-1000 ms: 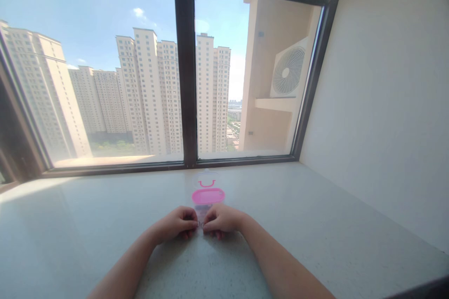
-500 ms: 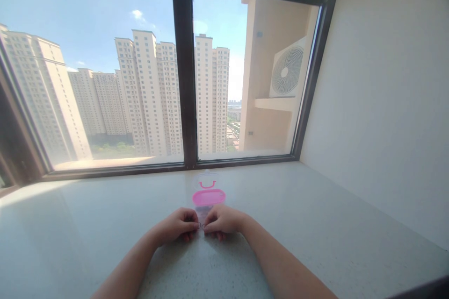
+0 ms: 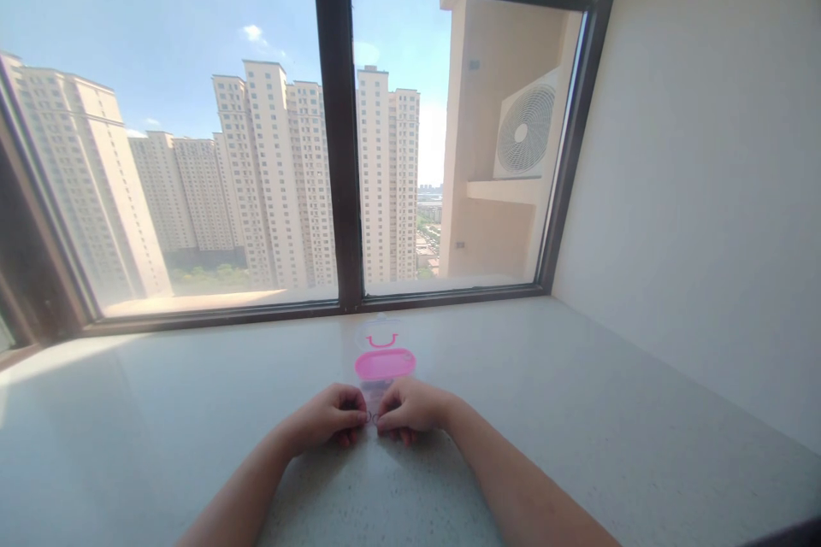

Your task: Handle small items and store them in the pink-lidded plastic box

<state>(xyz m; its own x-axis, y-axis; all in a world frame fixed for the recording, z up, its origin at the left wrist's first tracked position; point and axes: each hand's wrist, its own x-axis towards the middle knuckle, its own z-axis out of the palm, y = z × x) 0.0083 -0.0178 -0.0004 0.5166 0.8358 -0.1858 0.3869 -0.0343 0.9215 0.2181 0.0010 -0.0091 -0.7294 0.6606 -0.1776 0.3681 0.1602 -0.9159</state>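
Both hands are down on the pale speckled stone table [image 3: 577, 410], forearms coming in from the bottom edge and meeting at centre.

Left hand [image 3: 327, 420]: grip closed, thumb and forefinger pinched on the left end of a small thin dark wire piece [image 3: 373, 419]. Other fingers curled under, knuckles up.

Right hand [image 3: 410, 410]: same posture mirrored, grip closed on the right end of the wire piece. The fingertips of the two hands are almost touching.

The wire piece sits between the two pinches, at or just above the table surface; I can't tell which. Its long axis runs left-right, roughly parallel to the window. It looks like small loops, but it's too small to make out the exact shape or which end is which.

Just beyond the hands is a small clear plastic box with a pink oval rim [image 3: 385, 363], standing on the table with the oval's long axis also left-right. The right hand's knuckles overlap its near edge in the view. Behind it, toward the glass, is a clear lid with a pink U-shaped handle [image 3: 382, 341], open side of the U facing up in the picture.

Background: dark-framed window [image 3: 337, 145], tower blocks outside, air-conditioner unit [image 3: 527, 131] on a ledge, plain wall [image 3: 705, 188] on the right.
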